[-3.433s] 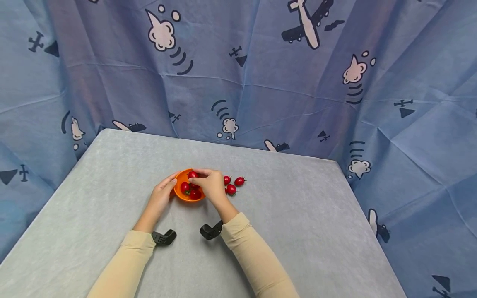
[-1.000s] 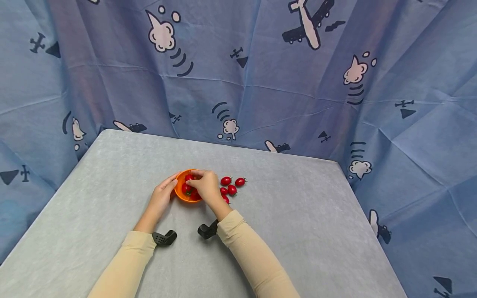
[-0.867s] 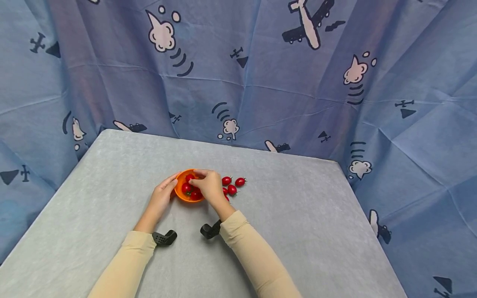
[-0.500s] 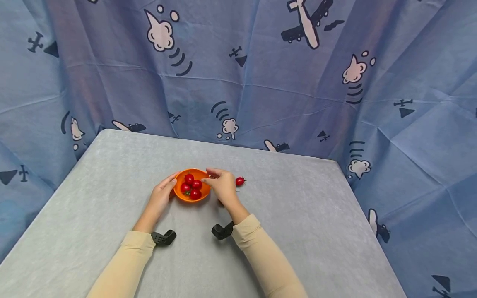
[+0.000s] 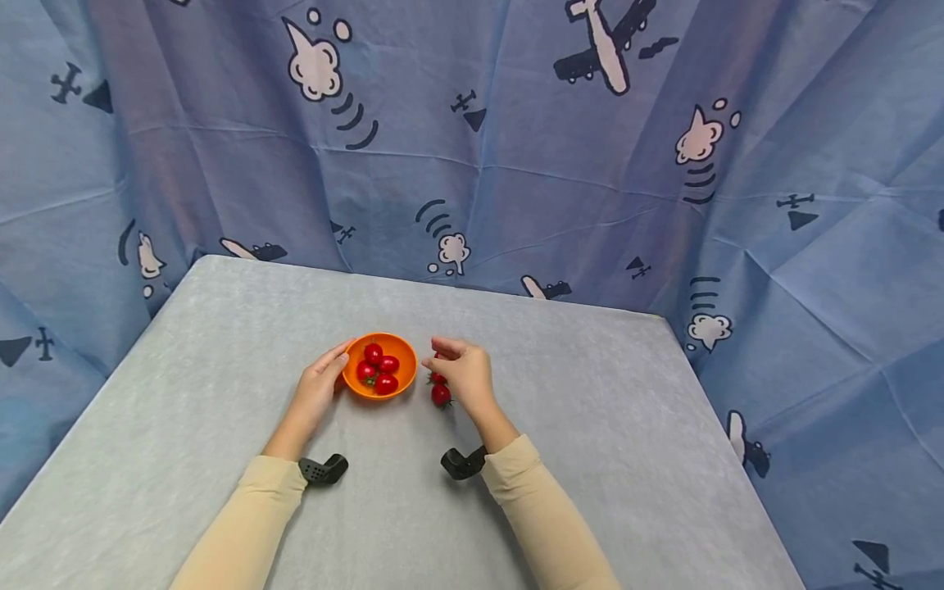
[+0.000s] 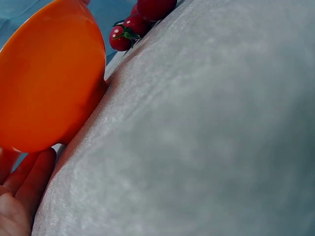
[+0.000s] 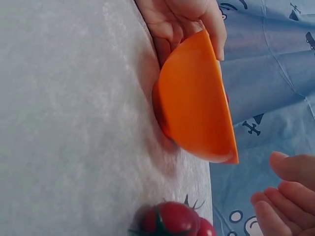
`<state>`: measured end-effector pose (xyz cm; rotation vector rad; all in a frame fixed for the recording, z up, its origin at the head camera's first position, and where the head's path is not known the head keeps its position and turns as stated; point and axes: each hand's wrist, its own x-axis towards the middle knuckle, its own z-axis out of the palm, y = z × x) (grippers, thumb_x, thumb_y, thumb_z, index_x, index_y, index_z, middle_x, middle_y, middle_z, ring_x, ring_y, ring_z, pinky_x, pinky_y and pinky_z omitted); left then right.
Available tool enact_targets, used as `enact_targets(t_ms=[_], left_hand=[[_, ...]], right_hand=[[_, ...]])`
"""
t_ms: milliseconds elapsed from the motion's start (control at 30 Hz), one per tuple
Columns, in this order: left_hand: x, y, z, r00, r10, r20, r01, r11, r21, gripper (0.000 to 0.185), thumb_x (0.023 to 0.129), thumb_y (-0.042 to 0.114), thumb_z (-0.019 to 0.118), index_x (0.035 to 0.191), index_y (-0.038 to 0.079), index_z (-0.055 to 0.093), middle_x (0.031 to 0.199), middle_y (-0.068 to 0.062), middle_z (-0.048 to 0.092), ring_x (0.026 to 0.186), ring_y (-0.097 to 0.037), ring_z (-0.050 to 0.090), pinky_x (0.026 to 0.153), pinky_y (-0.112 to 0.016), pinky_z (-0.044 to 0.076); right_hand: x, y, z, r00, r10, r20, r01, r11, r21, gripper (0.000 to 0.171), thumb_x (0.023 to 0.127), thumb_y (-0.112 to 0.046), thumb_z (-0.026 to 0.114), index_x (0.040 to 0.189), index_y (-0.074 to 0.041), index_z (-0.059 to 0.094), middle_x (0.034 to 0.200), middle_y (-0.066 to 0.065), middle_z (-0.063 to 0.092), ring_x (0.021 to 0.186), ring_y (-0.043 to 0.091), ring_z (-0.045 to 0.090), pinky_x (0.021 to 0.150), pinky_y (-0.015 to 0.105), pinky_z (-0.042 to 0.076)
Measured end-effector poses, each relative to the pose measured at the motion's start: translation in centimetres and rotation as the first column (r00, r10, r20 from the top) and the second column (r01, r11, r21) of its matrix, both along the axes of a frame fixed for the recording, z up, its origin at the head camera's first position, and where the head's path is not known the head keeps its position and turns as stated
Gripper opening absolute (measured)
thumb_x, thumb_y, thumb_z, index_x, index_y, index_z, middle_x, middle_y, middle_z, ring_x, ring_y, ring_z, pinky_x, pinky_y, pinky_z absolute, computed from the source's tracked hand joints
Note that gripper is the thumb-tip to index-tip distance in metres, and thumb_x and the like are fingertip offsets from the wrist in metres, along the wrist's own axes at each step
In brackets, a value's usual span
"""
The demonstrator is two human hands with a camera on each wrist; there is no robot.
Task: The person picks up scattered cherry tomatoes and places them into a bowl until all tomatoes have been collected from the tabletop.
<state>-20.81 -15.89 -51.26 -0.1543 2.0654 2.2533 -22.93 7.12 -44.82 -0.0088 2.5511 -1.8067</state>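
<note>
An orange bowl (image 5: 405, 378) stands on the table with several red cherry tomatoes (image 5: 386, 384) in it. My left hand (image 5: 315, 392) holds the bowl at its left side; in the right wrist view, its thumb lies at the rim and the fingers lie against the outer wall. To the right of the bowl, my right hand (image 5: 469, 375) hovers over loose cherry tomatoes (image 5: 441, 395), partly hiding them. Its thumb and fingers (image 7: 273, 211) are apart in the right wrist view, with nothing between them. Green stems show on the nearest tomatoes (image 7: 170, 219).
A pale grey cloth covers the table (image 5: 627, 426). Behind it hangs a blue curtain (image 5: 413, 98) printed with planes and clouds. Each wrist carries a black camera mount, one on the left (image 5: 324, 470) and one on the right (image 5: 463, 465).
My right hand has moved from over the bowl rightward to the loose tomatoes, and the tomatoes in the bowl are now uncovered. My left hand has stayed at the bowl.
</note>
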Motion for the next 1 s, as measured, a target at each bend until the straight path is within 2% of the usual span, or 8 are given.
enact_targets(t_ms=[267,733,1000], left_hand=[[-0.1,0.1,0.0,1.0,0.004,0.007,-0.004,1.0,-0.009,0.046,0.108,0.024,0.041,0.151,0.008,0.042,0.158,-0.006,0.04,0.146,-0.018,0.037,0.119,-0.032,0.033],[-0.1,-0.1,0.0,1.0,0.002,0.008,-0.002,1.0,-0.016,0.046,0.108,0.024,0.041,0.151,0.008,0.042,0.159,-0.006,0.04,0.146,-0.016,0.036,0.121,-0.033,0.03],[-0.2,-0.1,-0.2,1.0,0.0,0.011,0.0,1.0,-0.019,0.047,0.108,0.025,0.04,0.152,0.008,0.041,0.159,-0.007,0.038,0.147,-0.019,0.035,0.121,-0.034,0.03]], right_hand=[[0.7,1.4,-0.4,0.999,-0.04,0.014,0.04,0.999,0.004,0.041,0.079,-0.007,0.081,0.117,0.003,0.071,0.117,0.018,0.072,0.11,0.03,0.069,0.09,0.031,0.059],[2.3,2.6,-1.9,0.995,-0.069,0.07,0.068,0.998,0.021,0.035,0.082,-0.011,0.08,0.115,-0.003,0.074,0.112,0.015,0.075,0.108,0.026,0.07,0.092,0.034,0.059],[2.8,2.7,-2.6,0.995,-0.059,0.084,0.058,0.998,0.009,0.036,0.079,-0.01,0.082,0.113,-0.003,0.075,0.11,0.015,0.075,0.107,0.025,0.071,0.089,0.033,0.059]])
